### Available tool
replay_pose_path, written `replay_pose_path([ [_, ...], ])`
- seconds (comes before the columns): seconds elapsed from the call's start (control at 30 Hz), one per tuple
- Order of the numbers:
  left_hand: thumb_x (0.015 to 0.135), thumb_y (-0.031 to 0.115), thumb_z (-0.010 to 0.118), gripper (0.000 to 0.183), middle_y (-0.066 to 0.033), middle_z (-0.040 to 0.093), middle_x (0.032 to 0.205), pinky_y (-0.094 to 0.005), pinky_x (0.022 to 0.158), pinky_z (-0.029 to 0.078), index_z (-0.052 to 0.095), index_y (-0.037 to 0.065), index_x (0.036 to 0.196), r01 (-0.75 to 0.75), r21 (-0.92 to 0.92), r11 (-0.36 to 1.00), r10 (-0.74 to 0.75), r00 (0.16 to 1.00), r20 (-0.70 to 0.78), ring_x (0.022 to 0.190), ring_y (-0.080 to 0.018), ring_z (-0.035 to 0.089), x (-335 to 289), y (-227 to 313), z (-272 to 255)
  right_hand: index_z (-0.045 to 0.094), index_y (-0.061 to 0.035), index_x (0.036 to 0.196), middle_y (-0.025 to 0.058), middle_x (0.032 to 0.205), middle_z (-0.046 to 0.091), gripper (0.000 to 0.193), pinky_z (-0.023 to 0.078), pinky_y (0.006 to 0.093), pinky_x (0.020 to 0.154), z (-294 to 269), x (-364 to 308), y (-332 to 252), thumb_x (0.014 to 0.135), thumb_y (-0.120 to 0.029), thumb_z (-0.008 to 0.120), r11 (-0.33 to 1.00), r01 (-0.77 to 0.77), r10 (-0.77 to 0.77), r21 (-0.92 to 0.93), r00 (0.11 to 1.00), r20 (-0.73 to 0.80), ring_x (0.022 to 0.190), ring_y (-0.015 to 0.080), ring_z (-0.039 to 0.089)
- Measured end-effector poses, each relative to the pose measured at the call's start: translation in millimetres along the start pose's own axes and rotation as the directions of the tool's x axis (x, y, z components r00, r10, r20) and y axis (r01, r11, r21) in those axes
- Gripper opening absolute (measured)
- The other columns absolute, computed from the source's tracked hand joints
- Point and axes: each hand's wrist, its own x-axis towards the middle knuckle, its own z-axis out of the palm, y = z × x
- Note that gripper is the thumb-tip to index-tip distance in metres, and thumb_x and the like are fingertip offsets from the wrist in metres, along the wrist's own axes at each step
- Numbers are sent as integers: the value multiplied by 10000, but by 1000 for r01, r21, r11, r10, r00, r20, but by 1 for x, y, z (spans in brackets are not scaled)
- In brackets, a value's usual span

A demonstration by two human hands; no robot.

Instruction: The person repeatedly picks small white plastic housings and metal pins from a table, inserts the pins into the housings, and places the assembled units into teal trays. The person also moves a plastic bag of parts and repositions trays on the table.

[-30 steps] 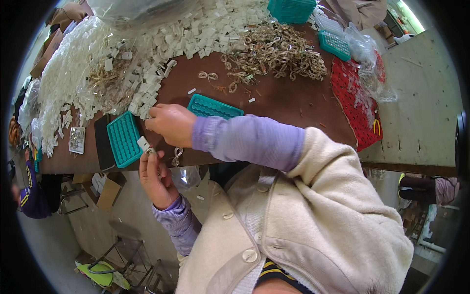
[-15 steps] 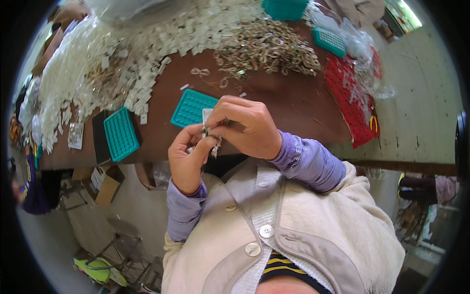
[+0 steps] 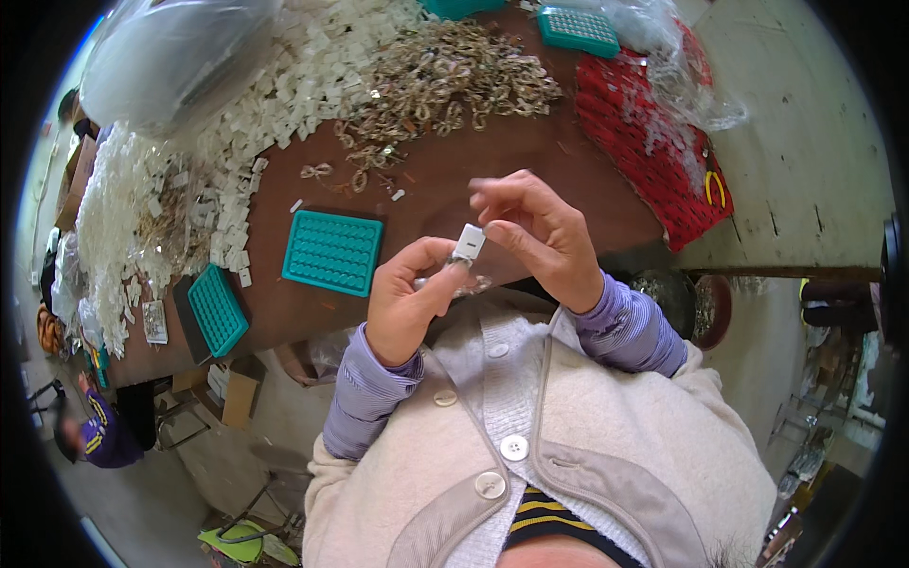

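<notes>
My left hand [image 3: 409, 295] pinches a small white rectangular piece [image 3: 471, 240] with a dark slot in it, held above the table's front edge. Below its thumb and fingers a thin, shiny tangled strand [image 3: 475, 285] pokes out; its kind is hard to make out. My right hand [image 3: 552, 239] is raised just right of the white piece, fingers apart and slightly blurred, with nothing visible in them. Nearest to my left hand on the brown table lies a teal tray [image 3: 333, 252] with rows of small hollows.
Heaped across the back left are many white pieces [image 3: 284, 99] under a clear plastic bag [image 3: 175, 62]. Coiled beige loops [image 3: 454, 80] form a pile at the back. Another teal tray [image 3: 218, 310] stands left. Yellow-handled pliers [image 3: 715, 187] lie by a red cloth [image 3: 625, 142].
My right hand has let go of the white piece and drawn away to the right. Both hands appear further right, and the view has shifted over the table.
</notes>
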Motion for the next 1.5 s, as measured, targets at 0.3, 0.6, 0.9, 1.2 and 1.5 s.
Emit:
replay_pose_path([
  [0.3, 1053, 203, 683, 248, 12, 737, 876, -157, 539, 375, 727, 24, 1219, 98, 122, 988, -110, 989, 98, 645, 23, 503, 53, -3, 36, 630, -5, 992, 146, 884, 639, 236, 548, 406, 700, -55, -15, -4, 800, 60, 751, 866, 149, -189, -478, 981, -37, 802, 324, 666],
  [0.6, 1027, 91, 701, 280, -33, 761, 968, -156, 521, 349, 689, 14, 1297, 102, -67, 993, -96, 991, 90, 607, 17, 472, 52, -5, 43, 620, -28, 979, 123, 894, 643, 267, 565, 405, 686, -46, -16, 4, 773, 47, 773, 814, 109, -219, -570, 967, -127, 793, 319, 663],
  [0.9, 1033, 105, 706, 159, -6, 719, 872, -159, 487, 370, 678, 25, 1167, -54, -257, 965, 27, 994, -106, 594, -24, 552, 61, -12, 66, 628, -34, 953, 106, 903, 654, 288, 562, 418, 727, -43, -13, 6, 737, -4, 817, 761, 286, -417, -582, 904, -100, 821, 303, 670],
  [1.2, 1050, 157, 676, 132, -30, 726, 952, -150, 398, 269, 687, 60, 1139, 261, -288, 921, -215, 959, 183, 541, 2, 495, 113, -18, 93, 675, -54, 931, 97, 910, 663, 230, 519, 425, 742, -107, -41, 15, 758, -95, 820, 601, 157, -432, -784, 889, -153, 838, 301, 654],
  [1.5, 1130, 213, 538, 324, -134, 666, 1401, -148, 429, 301, 574, 81, 1424, 174, -539, 824, -141, 985, 102, 652, 1, 440, 127, -20, 67, 766, -74, 931, 67, 891, 655, 127, 495, 443, 796, -235, -28, 71, 852, -169, 795, 319, -204, -250, -925, 924, -290, 926, 292, 643],
])
